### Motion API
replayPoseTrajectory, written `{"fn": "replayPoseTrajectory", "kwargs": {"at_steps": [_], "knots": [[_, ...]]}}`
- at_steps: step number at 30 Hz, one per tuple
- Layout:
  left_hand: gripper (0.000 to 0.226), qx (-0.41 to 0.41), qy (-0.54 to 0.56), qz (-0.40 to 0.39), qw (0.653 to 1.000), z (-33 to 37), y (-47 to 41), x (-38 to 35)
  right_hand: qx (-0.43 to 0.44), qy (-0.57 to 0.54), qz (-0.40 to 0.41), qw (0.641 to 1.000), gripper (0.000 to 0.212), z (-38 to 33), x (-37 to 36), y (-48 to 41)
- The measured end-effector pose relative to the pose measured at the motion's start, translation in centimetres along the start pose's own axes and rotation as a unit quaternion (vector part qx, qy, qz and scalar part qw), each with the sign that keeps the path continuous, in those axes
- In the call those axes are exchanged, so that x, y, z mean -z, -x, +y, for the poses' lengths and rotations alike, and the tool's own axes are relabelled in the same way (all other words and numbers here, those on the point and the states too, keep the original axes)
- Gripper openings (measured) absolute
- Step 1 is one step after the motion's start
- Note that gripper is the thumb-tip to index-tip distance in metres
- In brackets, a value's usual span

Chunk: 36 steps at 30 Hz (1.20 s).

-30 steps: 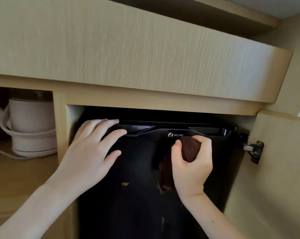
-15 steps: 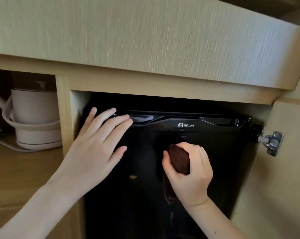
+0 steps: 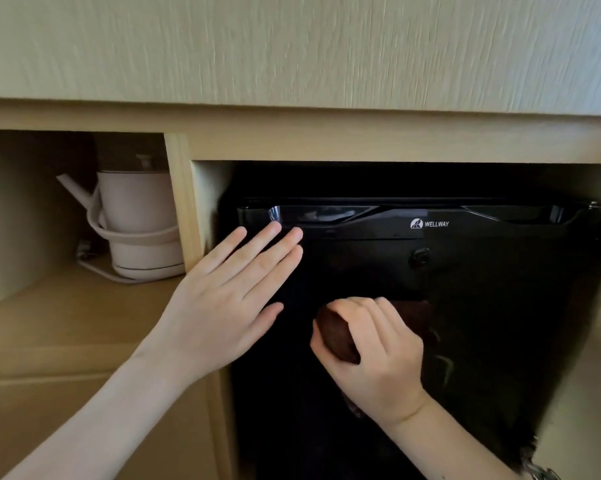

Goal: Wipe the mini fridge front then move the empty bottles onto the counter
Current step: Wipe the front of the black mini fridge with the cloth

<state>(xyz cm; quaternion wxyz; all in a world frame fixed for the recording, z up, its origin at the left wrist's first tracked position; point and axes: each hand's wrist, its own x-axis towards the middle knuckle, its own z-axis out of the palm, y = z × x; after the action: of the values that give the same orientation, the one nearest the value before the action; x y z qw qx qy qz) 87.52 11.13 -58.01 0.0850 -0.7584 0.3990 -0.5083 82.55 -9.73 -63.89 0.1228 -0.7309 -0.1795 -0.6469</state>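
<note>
A black mini fridge [image 3: 493,292] with a white WELLWAY logo sits inside a wooden cabinet bay. My left hand [image 3: 223,299] lies flat with straight fingers on the upper left of the fridge door. My right hand [image 3: 375,355] grips a bunched dark brown cloth [image 3: 337,336] and presses it against the middle of the door. Part of the cloth sticks out to the right of my fingers. No bottles are in view.
A pale kettle [image 3: 136,223] on its base with a cord stands in the open shelf bay at the left. A wooden divider [image 3: 185,202] separates that bay from the fridge. The open cabinet door [image 3: 590,403] with its hinges is at the right edge.
My right hand has carried the cloth down the fridge door from just under the logo to the middle. The left hand stays flat on the upper left. The view has tilted downward.
</note>
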Motion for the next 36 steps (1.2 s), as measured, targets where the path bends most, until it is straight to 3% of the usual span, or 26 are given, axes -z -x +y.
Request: {"fn": "replayPoseTrajectory", "kwargs": {"at_steps": [9, 17, 22, 25, 27, 32, 34, 36], "knots": [[0.071, -0.009, -0.019, 0.006, 1.0, -0.4, 0.7, 0.0, -0.122, -0.05, 0.117, 0.984, 0.012, 0.9, 0.6, -4.4], [0.072, -0.017, -0.028, 0.01, 0.999, -0.6, 1.0, -0.3, -0.04, -0.032, -0.017, 0.999, 0.011, -0.2, 0.6, -0.1], [0.072, -0.017, -0.026, 0.005, 1.0, -0.6, 1.0, -0.3, -0.126, -0.05, 0.106, 0.985, 0.011, 1.4, 2.3, -4.2], [0.072, -0.02, -0.025, 0.009, 0.999, -0.7, 1.1, -0.3, -0.149, -0.062, 0.133, 0.978, 0.013, 0.0, 0.6, -5.5], [0.071, -0.026, -0.023, 0.006, 0.999, -0.8, 1.1, -0.2, -0.128, -0.061, 0.114, 0.983, 0.012, -1.1, -0.6, -4.2], [0.071, -0.027, -0.023, 0.006, 0.999, -0.9, 1.0, -0.2, -0.056, -0.058, -0.029, 0.996, 0.013, -1.9, -0.4, 1.3], [0.071, -0.02, -0.02, 0.011, 1.0, -0.7, 1.0, -0.3, -0.068, -0.065, -0.028, 0.995, 0.012, -1.3, 0.5, 0.8], [0.07, -0.015, -0.011, 0.012, 1.0, -0.4, 1.0, -0.5, -0.088, -0.071, 0.03, 0.993, 0.01, -0.7, 1.5, -1.4]]}}
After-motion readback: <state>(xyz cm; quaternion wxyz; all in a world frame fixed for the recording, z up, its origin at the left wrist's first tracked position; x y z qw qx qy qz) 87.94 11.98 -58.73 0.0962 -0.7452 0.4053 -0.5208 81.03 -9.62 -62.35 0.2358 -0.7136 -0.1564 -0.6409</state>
